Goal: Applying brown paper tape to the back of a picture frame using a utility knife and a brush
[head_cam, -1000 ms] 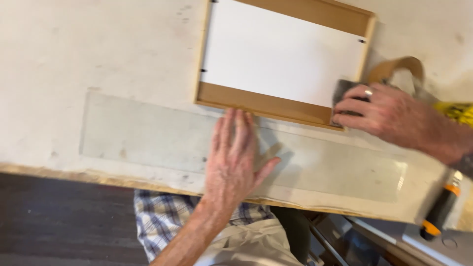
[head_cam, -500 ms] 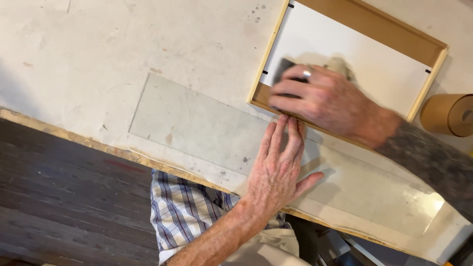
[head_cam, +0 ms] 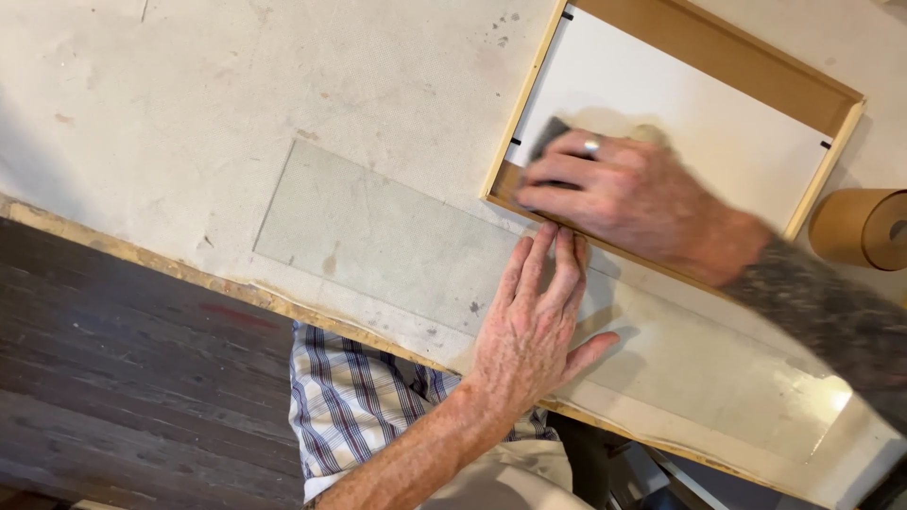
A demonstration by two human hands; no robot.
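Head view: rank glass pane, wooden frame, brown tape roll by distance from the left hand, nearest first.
1. Glass pane: directly under the left hand, touching.
2. Wooden frame: just beyond the fingertips, under the right hand.
3. Brown tape roll: far right edge.

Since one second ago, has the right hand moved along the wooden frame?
Yes. The right hand slid along the wooden frame from its right corner to the left corner.

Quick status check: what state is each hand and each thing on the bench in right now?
Left hand: flat, fingers spread, pressing glass.
Right hand: closed on dark tool, on frame corner.
Glass: lying flat.
Frame: face down, white backing in.
Tape roll: on its side.
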